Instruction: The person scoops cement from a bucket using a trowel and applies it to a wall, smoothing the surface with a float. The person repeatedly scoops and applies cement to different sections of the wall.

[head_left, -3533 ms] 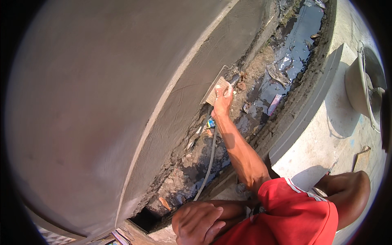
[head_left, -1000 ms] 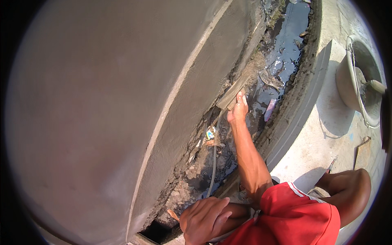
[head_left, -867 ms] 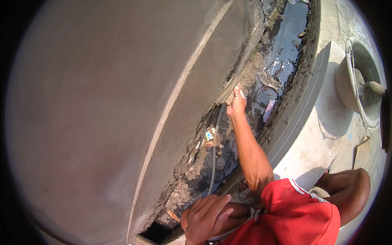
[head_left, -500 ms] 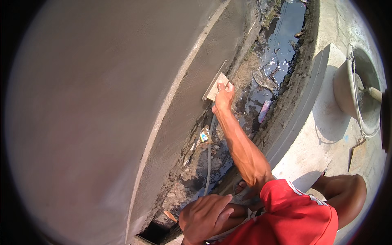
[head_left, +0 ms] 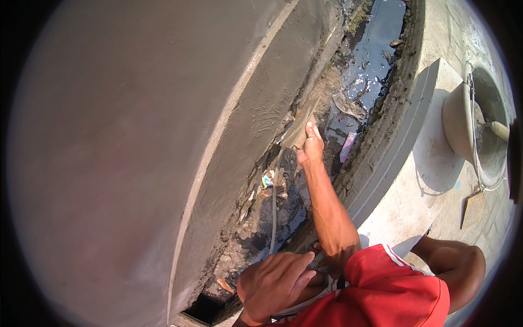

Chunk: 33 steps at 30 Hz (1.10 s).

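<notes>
My right hand [head_left: 311,146] is closed around a plastering float [head_left: 300,126], a flat rectangular tan board. The float is tilted, with its face turned toward the wall, beside the lower edge of a damp grey plaster band [head_left: 256,117]; a slight gap seems to lie between them. Short rough marks show on the plaster near the float. My left hand [head_left: 278,283] lies over my bent knee, fingers stretched out and holding nothing. A pale raised strip [head_left: 213,144] separates the lower band from the smoother wall [head_left: 125,141] above.
Below the wall runs a ditch with dark water [head_left: 377,49], mud, litter and a thin grey hose [head_left: 274,204]. On the concrete ledge [head_left: 400,188] at right stands a bucket [head_left: 458,122] with a tool handle [head_left: 497,131] in it. A small flat board [head_left: 472,210] lies near it.
My right hand has drawn the float slightly down and right, away from the plaster, and turned it more on edge. Rough marks now show on the band. My left hand stays on the knee.
</notes>
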Motion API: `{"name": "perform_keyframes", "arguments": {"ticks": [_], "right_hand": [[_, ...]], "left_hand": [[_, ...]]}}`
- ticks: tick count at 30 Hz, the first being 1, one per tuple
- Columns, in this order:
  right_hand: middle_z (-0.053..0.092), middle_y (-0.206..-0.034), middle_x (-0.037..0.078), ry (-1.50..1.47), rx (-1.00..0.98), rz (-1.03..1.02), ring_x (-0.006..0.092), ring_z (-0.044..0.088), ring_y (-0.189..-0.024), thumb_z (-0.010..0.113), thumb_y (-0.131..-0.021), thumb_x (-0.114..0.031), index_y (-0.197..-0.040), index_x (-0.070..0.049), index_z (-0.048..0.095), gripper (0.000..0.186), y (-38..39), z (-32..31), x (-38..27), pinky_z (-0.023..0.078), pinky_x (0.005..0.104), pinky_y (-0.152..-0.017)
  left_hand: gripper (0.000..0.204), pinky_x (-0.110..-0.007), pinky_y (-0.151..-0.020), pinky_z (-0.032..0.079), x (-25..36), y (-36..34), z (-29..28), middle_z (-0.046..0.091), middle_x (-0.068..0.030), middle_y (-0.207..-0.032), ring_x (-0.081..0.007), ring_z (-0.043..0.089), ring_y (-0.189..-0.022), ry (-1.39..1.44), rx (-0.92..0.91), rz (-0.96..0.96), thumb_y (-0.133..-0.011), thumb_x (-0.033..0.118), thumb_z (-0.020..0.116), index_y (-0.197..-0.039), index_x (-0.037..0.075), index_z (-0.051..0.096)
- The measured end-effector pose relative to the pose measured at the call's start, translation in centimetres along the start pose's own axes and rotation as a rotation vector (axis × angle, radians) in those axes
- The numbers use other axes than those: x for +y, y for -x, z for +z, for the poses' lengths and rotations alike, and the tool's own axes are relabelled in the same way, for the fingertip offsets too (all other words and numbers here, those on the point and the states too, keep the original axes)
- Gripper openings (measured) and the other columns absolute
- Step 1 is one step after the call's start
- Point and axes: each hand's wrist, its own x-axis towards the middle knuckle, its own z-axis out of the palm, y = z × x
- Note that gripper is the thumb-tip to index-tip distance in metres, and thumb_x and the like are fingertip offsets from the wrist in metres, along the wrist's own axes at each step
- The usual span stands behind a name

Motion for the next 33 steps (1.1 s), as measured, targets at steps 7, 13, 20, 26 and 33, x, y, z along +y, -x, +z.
{"name": "perform_keyframes", "arguments": {"ticks": [7,13,20,26,33], "right_hand": [[0.057,-0.131,0.009,0.087,-0.112,-0.004,0.0222,0.056,-0.116,0.054,-0.099,-0.015,-0.140,-0.001,0.043,0.045,-1.5,2.2,2.5,0.047,0.0380,-0.098],[0.059,-0.124,0.010,0.085,-0.274,-0.103,0.0176,0.055,-0.112,0.054,-0.098,-0.010,-0.138,0.000,0.041,0.044,5.1,6.0,2.4,0.044,0.0330,-0.098],[0.048,-0.135,0.014,0.082,-0.548,-0.141,0.0189,0.045,-0.124,0.060,-0.096,-0.017,-0.143,0.003,0.034,0.058,18.3,11.6,0.4,0.036,0.0316,-0.105],[0.053,-0.132,0.012,-0.031,-0.715,-0.099,0.0205,0.052,-0.120,0.062,-0.096,-0.024,-0.143,0.003,0.036,0.060,19.7,10.1,-2.5,0.039,0.0344,-0.105],[0.053,-0.134,0.010,-0.138,-0.035,0.029,0.0278,0.056,-0.119,0.059,-0.097,-0.026,-0.142,-0.006,0.040,0.053,0.6,3.7,-2.7,0.047,0.0482,-0.100]], "left_hand": [[0.032,-0.036,-0.074,0.049,0.6,0.5,-0.3,0.066,-0.0100,-0.094,-0.0272,0.064,-0.086,-0.041,-0.025,-0.041,-0.084,0.019,0.070,-0.111,0.003,0.063],[0.029,-0.032,-0.065,0.053,1.5,0.5,-0.5,0.069,-0.0069,-0.089,-0.0241,0.067,-0.078,-0.144,0.049,-0.040,-0.079,0.023,0.074,-0.103,0.008,0.068],[0.029,-0.031,-0.064,0.053,2.1,0.7,0.1,0.069,-0.0057,-0.089,-0.0237,0.067,-0.078,-0.141,0.047,-0.043,-0.080,0.026,0.073,-0.103,0.009,0.069],[0.028,-0.033,-0.067,0.053,2.0,1.2,0.3,0.069,-0.0078,-0.090,-0.0257,0.067,-0.080,-0.129,0.075,-0.050,-0.081,0.022,0.073,-0.105,0.008,0.068],[0.030,-0.035,-0.074,0.052,1.6,1.6,1.0,0.068,-0.0088,-0.089,-0.0278,0.066,-0.083,-0.073,0.046,-0.044,-0.082,0.017,0.072,-0.109,0.006,0.065]]}}
